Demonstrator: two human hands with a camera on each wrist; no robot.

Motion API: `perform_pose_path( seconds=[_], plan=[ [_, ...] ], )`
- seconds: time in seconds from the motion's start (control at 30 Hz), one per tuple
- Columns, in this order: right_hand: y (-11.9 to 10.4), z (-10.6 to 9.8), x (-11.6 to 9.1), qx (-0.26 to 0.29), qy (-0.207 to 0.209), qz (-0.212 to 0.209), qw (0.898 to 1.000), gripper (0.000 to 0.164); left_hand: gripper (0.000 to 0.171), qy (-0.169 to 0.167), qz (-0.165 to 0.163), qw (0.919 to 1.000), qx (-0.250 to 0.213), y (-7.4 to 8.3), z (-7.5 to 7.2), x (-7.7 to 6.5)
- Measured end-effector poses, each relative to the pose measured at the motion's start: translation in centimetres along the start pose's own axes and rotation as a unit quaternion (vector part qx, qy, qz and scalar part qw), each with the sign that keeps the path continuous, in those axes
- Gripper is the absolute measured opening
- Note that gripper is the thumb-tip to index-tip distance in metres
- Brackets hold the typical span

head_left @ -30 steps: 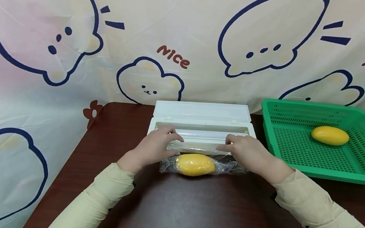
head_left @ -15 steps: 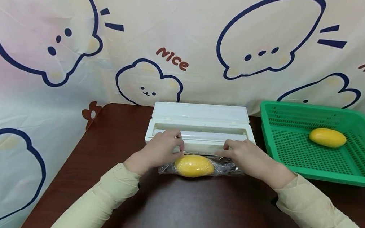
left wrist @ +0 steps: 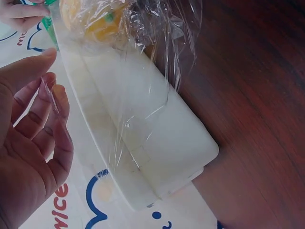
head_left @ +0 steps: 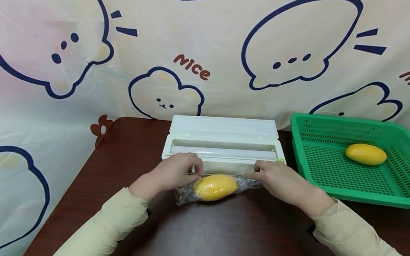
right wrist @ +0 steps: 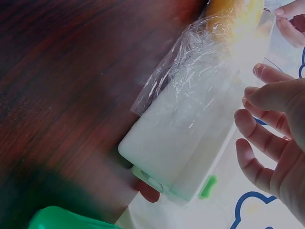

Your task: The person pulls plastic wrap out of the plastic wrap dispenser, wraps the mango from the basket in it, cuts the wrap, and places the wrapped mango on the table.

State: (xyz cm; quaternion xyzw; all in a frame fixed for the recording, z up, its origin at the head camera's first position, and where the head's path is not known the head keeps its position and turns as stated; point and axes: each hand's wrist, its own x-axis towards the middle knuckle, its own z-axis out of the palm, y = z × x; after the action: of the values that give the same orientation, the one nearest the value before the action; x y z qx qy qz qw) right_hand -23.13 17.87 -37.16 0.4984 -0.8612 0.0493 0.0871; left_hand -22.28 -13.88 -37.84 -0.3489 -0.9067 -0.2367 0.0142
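Note:
A yellow mango-shaped fruit (head_left: 216, 187) in crinkled cling film (head_left: 185, 194) lies on the table against the front of a white cling film dispenser (head_left: 225, 144). The dispenser's lid is up and its film roll (head_left: 225, 152) shows inside. At the fruit's left end is my left hand (head_left: 177, 170), its fingers loosely curved and the thumb apart from them in the left wrist view. My right hand (head_left: 284, 179) hovers by the film's right end at the dispenser's front. Its fingers are loosely bent, with nothing visible between them in the right wrist view.
To the right stands a green basket (head_left: 349, 196) with another yellow fruit (head_left: 365, 154) in it. A printed cloth (head_left: 222, 93) hangs behind and left of the brown table (head_left: 217, 243). A green slider (head_left: 280, 160) sits at the dispenser's right end.
The wrapped fruit has tilted, its left end now nearer the front. My left hand went right, then back left. My right hand has shifted only slightly.

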Motion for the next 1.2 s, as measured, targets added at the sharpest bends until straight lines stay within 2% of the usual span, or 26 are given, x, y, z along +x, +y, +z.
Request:
perform_pose_path(
  seconds=[0.27, 0.5, 0.8, 1.07, 1.2],
  plan=[
    [0.0, 0.2, 0.0, -0.001, -0.006, 0.001, 1.000, 0.046, 0.008, -0.009, 0.020, 0.9980, -0.060, 0.3, -0.4, -0.5],
    [0.2, 0.2, -0.2, -0.010, -0.006, 0.022, 1.000, 0.047, 0.010, -0.006, 0.019, 0.9976, -0.066, 0.7, -0.8, -0.3],
    [0.3, 0.0, -0.7, -0.007, -0.004, 0.024, 1.000, 0.056, 0.012, -0.025, 0.027, 0.9955, -0.087, 0.7, -0.5, -0.5],
    [0.4, 0.5, -1.2, -0.012, -0.040, 0.007, 0.999, 0.071, 0.024, -0.048, 0.088, 0.9936, -0.052, 0.9, 0.5, -0.9],
    [0.3, 0.8, -1.3, -0.010, -0.032, -0.007, 0.999, 0.075, 0.027, -0.063, 0.088, 0.9931, -0.045, 1.0, 1.0, -0.8]
  ],
)
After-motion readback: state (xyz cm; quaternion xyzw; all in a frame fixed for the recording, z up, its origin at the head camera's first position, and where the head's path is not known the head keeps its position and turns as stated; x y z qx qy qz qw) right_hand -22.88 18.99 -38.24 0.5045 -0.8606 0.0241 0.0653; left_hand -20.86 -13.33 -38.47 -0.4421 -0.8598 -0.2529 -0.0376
